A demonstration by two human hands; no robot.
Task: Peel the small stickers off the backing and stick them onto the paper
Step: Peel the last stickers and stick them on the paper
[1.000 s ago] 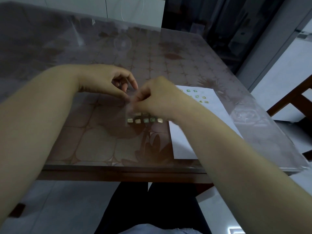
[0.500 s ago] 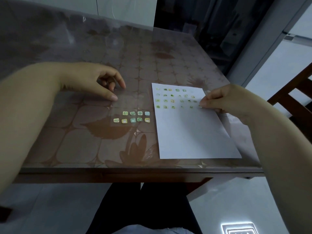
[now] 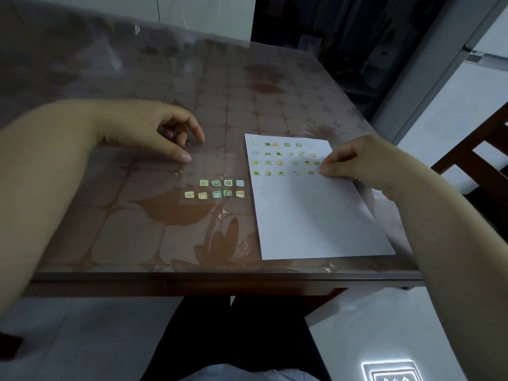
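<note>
A clear backing sheet [image 3: 213, 167] lies flat on the table and carries two short rows of small green and yellow stickers [image 3: 215, 188] at its near end. My left hand [image 3: 143, 130] presses thumb and fingertips on the sheet's far left corner. To the right lies the white paper [image 3: 316, 215], with several stickers [image 3: 280, 158] in four rows across its top. My right hand [image 3: 360, 160] has thumb and forefinger pinched together on the paper at the right end of the fourth row. They hold a small sticker that the fingertips hide.
The brown floral table [image 3: 132, 229] has a glass top, and its front edge runs just below the paper. A wooden chair [image 3: 483, 158] stands at the right. My dark-clad legs [image 3: 233, 339] show under the table.
One second ago both hands met over the backing, peeling. My right hand then crossed to the paper's right side and stays there. My left hand still rests on the backing.
</note>
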